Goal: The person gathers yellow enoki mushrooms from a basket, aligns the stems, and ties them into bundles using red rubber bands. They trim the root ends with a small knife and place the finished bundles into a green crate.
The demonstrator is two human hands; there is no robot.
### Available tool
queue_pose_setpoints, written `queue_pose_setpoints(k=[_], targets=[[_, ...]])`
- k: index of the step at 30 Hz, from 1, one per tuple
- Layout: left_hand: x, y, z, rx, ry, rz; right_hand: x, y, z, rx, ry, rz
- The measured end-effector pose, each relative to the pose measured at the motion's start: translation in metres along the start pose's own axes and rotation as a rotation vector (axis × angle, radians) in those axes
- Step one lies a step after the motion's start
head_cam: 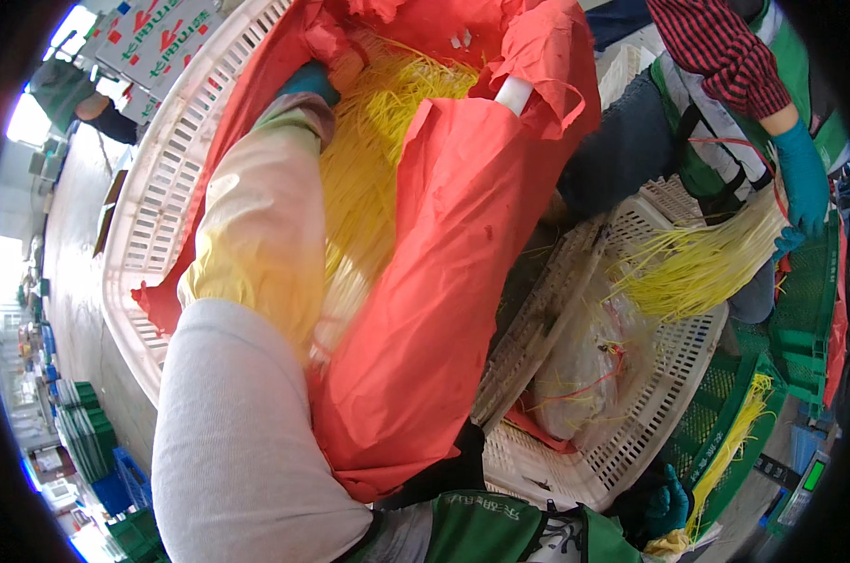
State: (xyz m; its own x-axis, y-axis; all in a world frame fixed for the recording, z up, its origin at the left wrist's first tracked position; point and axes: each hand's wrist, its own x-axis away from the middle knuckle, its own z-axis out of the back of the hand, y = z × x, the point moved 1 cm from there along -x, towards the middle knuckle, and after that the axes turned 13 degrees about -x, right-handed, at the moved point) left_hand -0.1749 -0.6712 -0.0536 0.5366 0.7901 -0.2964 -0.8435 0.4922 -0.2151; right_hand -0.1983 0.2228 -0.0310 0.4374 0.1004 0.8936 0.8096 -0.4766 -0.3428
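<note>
My left hand (310, 82), in a teal glove, reaches into a large white plastic basket (150, 211) lined with red paper (439, 281). It touches the yellow chives (369, 169) near the far end; its fingers are largely hidden, so its grip is unclear. The chives lie lengthwise, with red paper folded along their right side. At the lower right is my right hand (666, 501), also gloved in teal, one digit pointing up. Beside it, a strip of yellow chives (731, 429) lies along a green plastic crate (710, 401). Whether that hand holds any is unclear.
A co-worker's gloved hand (801, 183) holds a bunch of yellow chives (706, 260) over a second white basket (678, 366) containing clear plastic film (580, 373). A scale with a lit display (813, 476) stands at the lower right. Another person (80, 98) is at upper left.
</note>
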Motion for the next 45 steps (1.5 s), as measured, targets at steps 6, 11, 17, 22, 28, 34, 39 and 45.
queue_pose_setpoints(k=[6, 11, 17, 22, 28, 34, 39, 45], targets=[[-0.003, 0.005, -0.005, 0.02, -0.01, 0.012, 0.011, 0.02, 0.016, 0.02, -0.036, 0.084], [-0.003, 0.004, -0.005, 0.05, -0.015, 0.017, 0.018, 0.017, 0.012, 0.052, -0.002, 0.105], [-0.006, -0.001, 0.011, 0.096, -0.018, 0.022, 0.026, 0.012, 0.022, 0.042, 0.097, 0.141], [0.014, -0.011, 0.065, 0.207, 0.092, 0.03, 0.026, 0.006, 0.033, 0.132, -0.195, 0.016], [0.072, -0.037, 0.186, 0.491, 0.235, -0.102, 0.023, 0.004, 0.036, 0.264, -0.282, 0.075], [0.155, -0.062, 0.335, 0.949, 0.549, -0.274, 0.018, 0.018, 0.034, 0.251, -0.442, 0.117], [0.22, -0.039, 0.457, 1.292, 0.717, -0.421, 0.042, 0.038, 0.009, 0.399, -0.59, 0.547], [0.319, 0.036, 0.562, 1.6, 0.787, -0.715, 0.166, 0.013, -0.066, 0.67, -0.904, 1.392]])
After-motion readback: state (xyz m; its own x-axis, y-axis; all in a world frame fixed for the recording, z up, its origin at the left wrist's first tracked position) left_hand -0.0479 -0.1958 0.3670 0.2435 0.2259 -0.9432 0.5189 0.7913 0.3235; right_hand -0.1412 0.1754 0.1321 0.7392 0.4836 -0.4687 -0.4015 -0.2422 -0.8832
